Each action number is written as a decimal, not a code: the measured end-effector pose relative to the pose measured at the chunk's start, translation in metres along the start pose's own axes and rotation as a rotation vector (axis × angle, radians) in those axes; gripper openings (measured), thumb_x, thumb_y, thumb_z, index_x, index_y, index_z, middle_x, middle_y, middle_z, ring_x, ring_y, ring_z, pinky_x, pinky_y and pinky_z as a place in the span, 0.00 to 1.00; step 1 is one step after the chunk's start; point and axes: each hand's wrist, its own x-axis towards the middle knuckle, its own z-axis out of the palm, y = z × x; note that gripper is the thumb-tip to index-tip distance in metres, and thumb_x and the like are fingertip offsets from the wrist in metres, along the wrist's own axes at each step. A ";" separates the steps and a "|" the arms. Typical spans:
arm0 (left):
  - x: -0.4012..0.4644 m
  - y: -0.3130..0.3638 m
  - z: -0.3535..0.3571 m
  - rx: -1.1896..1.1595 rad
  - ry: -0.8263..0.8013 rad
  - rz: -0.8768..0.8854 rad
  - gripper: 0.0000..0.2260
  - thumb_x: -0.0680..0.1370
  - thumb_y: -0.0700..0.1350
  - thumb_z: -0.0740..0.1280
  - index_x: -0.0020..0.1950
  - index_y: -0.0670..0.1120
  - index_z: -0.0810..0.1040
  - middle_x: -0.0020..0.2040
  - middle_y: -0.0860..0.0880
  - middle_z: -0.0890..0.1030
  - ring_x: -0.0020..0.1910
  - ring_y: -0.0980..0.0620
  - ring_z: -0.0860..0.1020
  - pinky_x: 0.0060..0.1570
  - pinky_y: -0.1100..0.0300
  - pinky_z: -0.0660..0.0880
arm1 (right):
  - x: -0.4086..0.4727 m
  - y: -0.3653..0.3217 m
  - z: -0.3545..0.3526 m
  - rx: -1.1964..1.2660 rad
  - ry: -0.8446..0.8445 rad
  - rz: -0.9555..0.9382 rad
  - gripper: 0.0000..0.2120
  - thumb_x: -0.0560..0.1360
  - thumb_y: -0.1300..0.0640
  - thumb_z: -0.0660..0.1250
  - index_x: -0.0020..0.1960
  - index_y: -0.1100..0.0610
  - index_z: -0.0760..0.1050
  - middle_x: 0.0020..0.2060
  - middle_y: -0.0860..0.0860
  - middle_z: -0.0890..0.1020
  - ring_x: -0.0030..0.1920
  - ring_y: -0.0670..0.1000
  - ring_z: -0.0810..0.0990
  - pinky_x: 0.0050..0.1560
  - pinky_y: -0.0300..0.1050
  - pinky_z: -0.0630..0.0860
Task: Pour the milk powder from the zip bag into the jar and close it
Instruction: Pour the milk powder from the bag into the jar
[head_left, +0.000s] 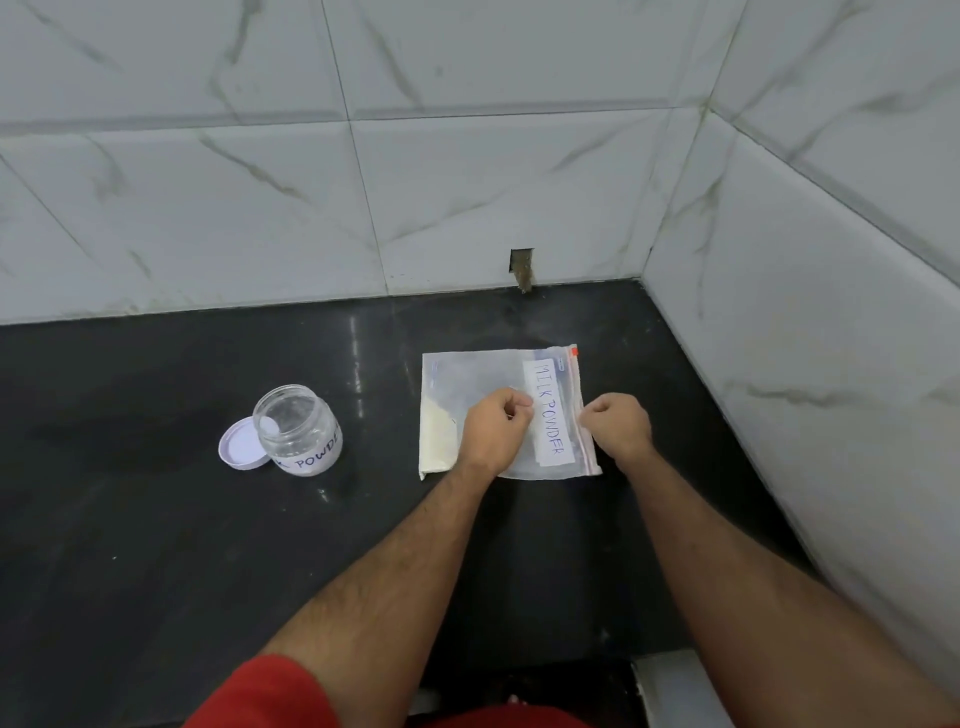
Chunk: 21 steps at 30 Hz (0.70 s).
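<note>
Opening the milk powder zip bag

Zip bag (498, 410) lies flat on the black table at 3 o'clock of the open jar (298, 431); left hand (496, 431) pinches its face, right hand (618, 423) pinches the zip edge, probably to pull it apart. Lid (240, 446) waits beside the jar.

Black counter (156, 519) bears zip bag (467, 374), jar (298, 431), lid (240, 445).

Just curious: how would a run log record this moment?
left hand and right hand pinch zip bag | jar open | lid beside
</note>
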 end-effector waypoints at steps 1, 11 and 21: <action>0.001 0.005 0.002 0.004 0.003 -0.020 0.03 0.80 0.44 0.67 0.50 0.47 0.81 0.44 0.54 0.82 0.46 0.53 0.81 0.50 0.61 0.78 | 0.000 -0.001 -0.001 0.051 -0.005 -0.017 0.05 0.69 0.65 0.66 0.38 0.62 0.81 0.39 0.56 0.85 0.39 0.54 0.81 0.40 0.46 0.77; 0.024 0.078 -0.011 0.064 0.100 -0.057 0.13 0.74 0.57 0.74 0.35 0.53 0.77 0.40 0.49 0.85 0.40 0.50 0.84 0.41 0.53 0.81 | -0.024 -0.047 -0.013 0.209 -0.008 -0.384 0.08 0.73 0.60 0.71 0.37 0.53 0.85 0.32 0.47 0.83 0.36 0.46 0.82 0.35 0.41 0.74; 0.029 0.099 -0.073 0.240 0.268 0.024 0.03 0.76 0.48 0.72 0.42 0.52 0.81 0.39 0.54 0.81 0.35 0.54 0.83 0.43 0.56 0.84 | -0.017 -0.099 -0.028 0.178 0.083 -0.358 0.14 0.71 0.50 0.77 0.49 0.50 0.74 0.40 0.40 0.75 0.40 0.41 0.76 0.37 0.38 0.71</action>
